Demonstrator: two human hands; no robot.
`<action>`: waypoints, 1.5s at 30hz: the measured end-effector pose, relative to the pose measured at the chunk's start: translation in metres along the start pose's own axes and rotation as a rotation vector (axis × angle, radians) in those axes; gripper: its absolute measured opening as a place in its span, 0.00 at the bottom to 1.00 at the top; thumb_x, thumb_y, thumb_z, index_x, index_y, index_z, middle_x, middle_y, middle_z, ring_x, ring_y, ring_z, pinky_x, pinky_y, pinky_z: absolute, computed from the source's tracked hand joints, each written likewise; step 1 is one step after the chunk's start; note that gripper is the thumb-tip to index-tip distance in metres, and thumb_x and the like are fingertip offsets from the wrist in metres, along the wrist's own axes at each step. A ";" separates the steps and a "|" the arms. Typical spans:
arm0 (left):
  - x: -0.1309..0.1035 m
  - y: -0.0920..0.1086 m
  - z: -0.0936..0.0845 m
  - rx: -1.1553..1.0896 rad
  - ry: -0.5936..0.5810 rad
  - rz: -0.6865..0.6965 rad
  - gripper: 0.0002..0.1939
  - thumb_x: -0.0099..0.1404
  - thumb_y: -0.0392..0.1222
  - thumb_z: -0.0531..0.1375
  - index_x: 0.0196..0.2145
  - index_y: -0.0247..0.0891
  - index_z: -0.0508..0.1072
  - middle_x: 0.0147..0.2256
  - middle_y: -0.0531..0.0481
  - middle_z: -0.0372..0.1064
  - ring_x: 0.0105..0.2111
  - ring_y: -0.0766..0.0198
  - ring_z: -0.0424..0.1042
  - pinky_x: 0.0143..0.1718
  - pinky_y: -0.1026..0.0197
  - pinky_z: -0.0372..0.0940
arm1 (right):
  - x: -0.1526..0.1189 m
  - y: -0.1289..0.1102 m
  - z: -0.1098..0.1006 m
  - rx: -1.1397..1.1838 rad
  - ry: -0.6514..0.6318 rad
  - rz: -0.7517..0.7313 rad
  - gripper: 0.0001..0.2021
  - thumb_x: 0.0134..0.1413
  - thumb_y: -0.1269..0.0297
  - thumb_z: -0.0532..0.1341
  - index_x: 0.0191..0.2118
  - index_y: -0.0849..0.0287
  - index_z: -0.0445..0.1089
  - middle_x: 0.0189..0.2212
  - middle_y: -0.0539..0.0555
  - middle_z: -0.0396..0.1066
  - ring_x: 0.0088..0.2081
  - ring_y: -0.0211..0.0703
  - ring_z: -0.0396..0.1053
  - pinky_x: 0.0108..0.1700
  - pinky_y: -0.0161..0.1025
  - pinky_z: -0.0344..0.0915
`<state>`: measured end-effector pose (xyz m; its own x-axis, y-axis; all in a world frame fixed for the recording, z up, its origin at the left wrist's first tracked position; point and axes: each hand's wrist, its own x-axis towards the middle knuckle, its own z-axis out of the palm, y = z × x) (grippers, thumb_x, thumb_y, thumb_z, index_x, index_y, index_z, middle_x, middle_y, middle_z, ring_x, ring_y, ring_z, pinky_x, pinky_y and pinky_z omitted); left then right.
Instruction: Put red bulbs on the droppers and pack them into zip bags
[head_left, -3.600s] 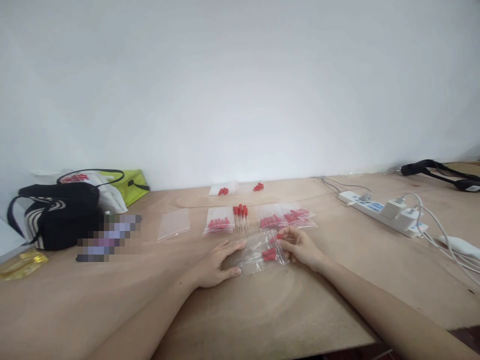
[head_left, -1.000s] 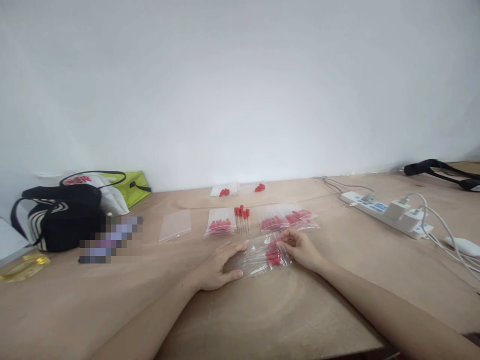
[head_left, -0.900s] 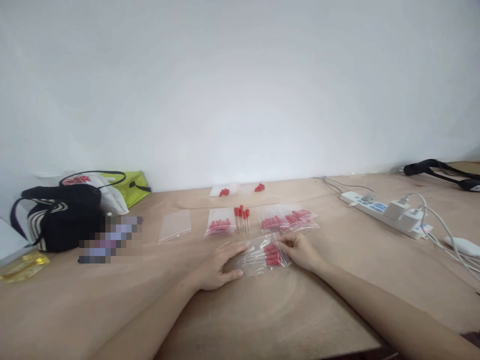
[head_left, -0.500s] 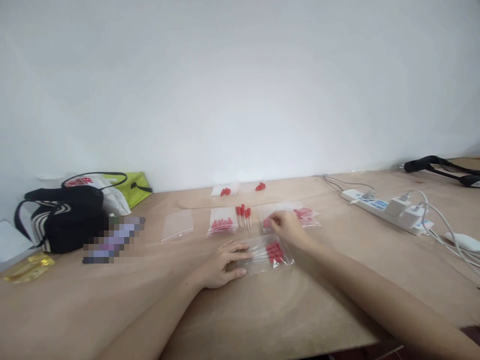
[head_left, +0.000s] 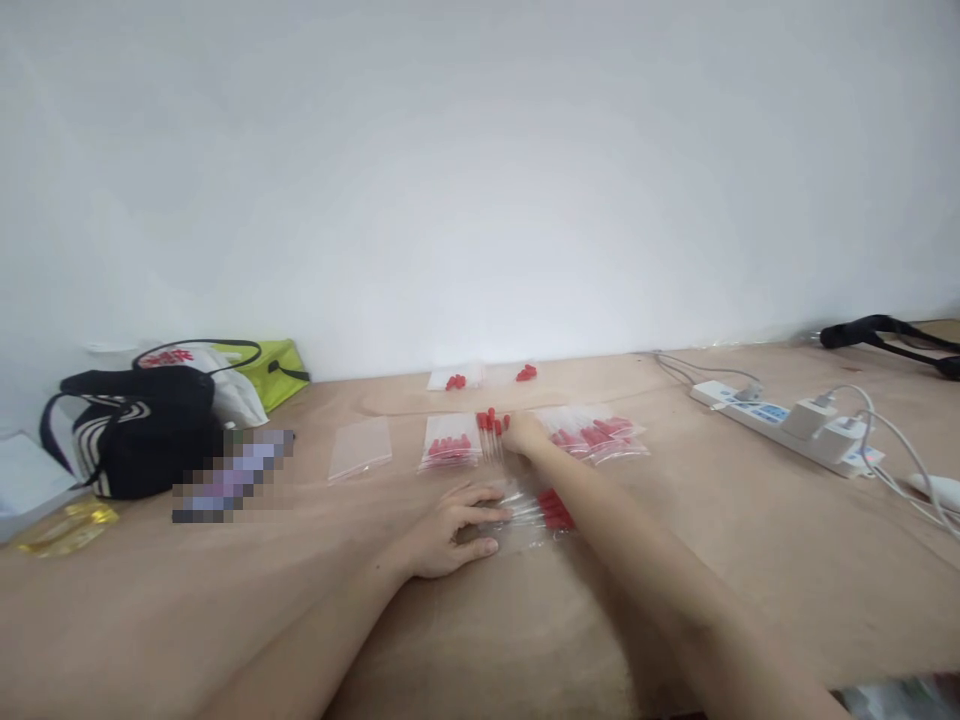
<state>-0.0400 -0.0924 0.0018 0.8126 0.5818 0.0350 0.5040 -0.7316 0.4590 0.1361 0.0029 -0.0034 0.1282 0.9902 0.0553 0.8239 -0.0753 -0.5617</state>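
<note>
My left hand point(head_left: 459, 528) lies on a clear plastic bag point(head_left: 517, 540) on the table, fingers stretched out and apart, thumb at the bag's near side. Inside that bag are thin pale sticks with red heads point(head_left: 553, 508); my right forearm covers its right end. My right hand point(head_left: 525, 436) reaches over the bag to a small row of loose red-headed sticks point(head_left: 491, 425). Its fingers are closed at the rightmost stick, and what they hold is hidden. Left of the row lies a pile of filled bags point(head_left: 448, 446); right of my hand lie more filled bags point(head_left: 600, 432).
A flat clear bag point(head_left: 361, 446) lies at left. Two bags with red pieces point(head_left: 455, 381) point(head_left: 526, 372) lie near the wall. A black bag point(head_left: 154, 430), green bag point(head_left: 281, 375) and blurred object point(head_left: 234, 476) stand left. A power strip point(head_left: 780, 428) with cables lies right.
My right hand has moved left from the filled bags on the right to the loose red-headed sticks. My left hand stays on the bag. The view has shifted slightly.
</note>
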 end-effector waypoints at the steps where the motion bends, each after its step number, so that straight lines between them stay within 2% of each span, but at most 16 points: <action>1: 0.000 0.000 0.000 -0.004 0.002 -0.001 0.19 0.60 0.47 0.54 0.50 0.49 0.63 0.55 0.50 0.53 0.55 0.55 0.51 0.54 0.49 0.47 | 0.000 -0.001 0.001 0.016 0.009 -0.006 0.08 0.40 0.71 0.58 0.33 0.63 0.67 0.33 0.62 0.71 0.34 0.47 0.69 0.30 0.35 0.60; 4: -0.001 0.001 -0.001 -0.011 0.001 -0.010 0.19 0.60 0.48 0.54 0.50 0.49 0.63 0.55 0.50 0.53 0.55 0.54 0.50 0.54 0.48 0.47 | -0.003 -0.002 -0.007 0.091 0.059 -0.039 0.14 0.44 0.72 0.55 0.40 0.67 0.62 0.34 0.64 0.69 0.35 0.45 0.68 0.32 0.35 0.61; 6: -0.001 0.002 -0.002 -0.014 -0.004 -0.014 0.19 0.60 0.48 0.54 0.50 0.50 0.63 0.55 0.51 0.53 0.55 0.54 0.50 0.54 0.48 0.46 | -0.009 0.006 -0.019 0.144 0.104 -0.069 0.17 0.47 0.72 0.52 0.46 0.68 0.56 0.33 0.61 0.69 0.34 0.42 0.68 0.33 0.34 0.61; 9: -0.001 0.003 -0.003 -0.017 -0.007 -0.019 0.18 0.60 0.48 0.54 0.49 0.50 0.64 0.55 0.52 0.53 0.55 0.55 0.50 0.55 0.48 0.46 | -0.027 0.036 -0.039 0.241 0.209 -0.103 0.26 0.47 0.73 0.49 0.54 0.67 0.43 0.30 0.54 0.67 0.32 0.38 0.67 0.34 0.34 0.62; 11: -0.001 0.002 -0.003 -0.020 -0.007 -0.024 0.19 0.60 0.48 0.54 0.49 0.51 0.64 0.55 0.52 0.53 0.55 0.54 0.50 0.55 0.48 0.45 | -0.045 0.063 -0.048 0.494 0.316 -0.119 0.30 0.45 0.70 0.50 0.56 0.62 0.38 0.26 0.47 0.63 0.23 0.36 0.65 0.28 0.34 0.63; 13: -0.001 0.002 -0.003 -0.023 -0.007 -0.026 0.19 0.60 0.48 0.54 0.49 0.51 0.63 0.55 0.52 0.53 0.55 0.54 0.50 0.55 0.48 0.45 | -0.064 0.089 -0.053 0.698 0.341 -0.077 0.31 0.45 0.66 0.52 0.55 0.58 0.38 0.24 0.44 0.60 0.17 0.34 0.62 0.21 0.33 0.63; 17: 0.000 0.002 -0.004 -0.027 -0.013 -0.021 0.19 0.60 0.48 0.53 0.49 0.51 0.63 0.55 0.52 0.53 0.55 0.54 0.50 0.55 0.47 0.44 | -0.089 0.116 -0.052 0.908 0.393 0.021 0.28 0.43 0.61 0.57 0.49 0.56 0.43 0.22 0.44 0.61 0.19 0.37 0.64 0.23 0.36 0.66; 22: 0.000 0.005 -0.006 -0.008 -0.033 -0.038 0.21 0.60 0.49 0.53 0.52 0.50 0.60 0.56 0.52 0.52 0.56 0.54 0.49 0.55 0.48 0.45 | -0.092 0.106 -0.043 1.070 0.323 0.023 0.20 0.44 0.62 0.57 0.41 0.53 0.46 0.21 0.45 0.62 0.21 0.38 0.66 0.26 0.39 0.68; 27: -0.001 0.008 -0.007 -0.008 -0.011 -0.079 0.29 0.59 0.50 0.54 0.57 0.45 0.50 0.57 0.50 0.49 0.56 0.53 0.47 0.56 0.47 0.43 | -0.098 0.086 -0.038 1.179 0.193 0.077 0.13 0.46 0.60 0.54 0.36 0.54 0.49 0.21 0.46 0.63 0.24 0.39 0.68 0.30 0.41 0.69; 31: -0.003 0.005 -0.005 -0.012 0.009 -0.087 0.31 0.59 0.50 0.54 0.58 0.45 0.47 0.58 0.50 0.45 0.57 0.54 0.45 0.56 0.49 0.44 | -0.104 0.082 -0.038 1.098 0.107 0.056 0.10 0.41 0.61 0.58 0.30 0.57 0.56 0.22 0.46 0.62 0.21 0.34 0.65 0.26 0.35 0.66; 36: -0.003 0.002 -0.004 -0.011 0.025 -0.054 0.31 0.60 0.50 0.53 0.58 0.46 0.46 0.59 0.51 0.44 0.57 0.54 0.45 0.56 0.49 0.45 | -0.106 0.082 -0.036 0.942 0.055 0.031 0.14 0.39 0.59 0.60 0.32 0.57 0.57 0.23 0.45 0.63 0.13 0.28 0.56 0.14 0.31 0.56; 40: -0.003 0.002 -0.003 -0.012 0.017 -0.070 0.31 0.60 0.51 0.53 0.58 0.45 0.46 0.59 0.50 0.44 0.57 0.53 0.44 0.56 0.48 0.44 | -0.102 0.084 -0.032 0.873 -0.016 -0.001 0.13 0.37 0.58 0.62 0.28 0.59 0.60 0.21 0.46 0.65 0.15 0.30 0.59 0.15 0.30 0.56; 45: -0.003 0.003 -0.003 0.003 -0.002 -0.098 0.31 0.60 0.51 0.53 0.58 0.44 0.47 0.58 0.50 0.45 0.57 0.53 0.44 0.56 0.48 0.44 | -0.097 0.090 -0.026 0.811 -0.090 -0.028 0.13 0.40 0.56 0.60 0.29 0.61 0.68 0.24 0.52 0.71 0.21 0.38 0.67 0.21 0.35 0.63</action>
<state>-0.0413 -0.0955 0.0057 0.7597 0.6502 -0.0114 0.5822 -0.6721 0.4575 0.2119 -0.1031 -0.0376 0.0403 0.9987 0.0307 0.1657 0.0236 -0.9859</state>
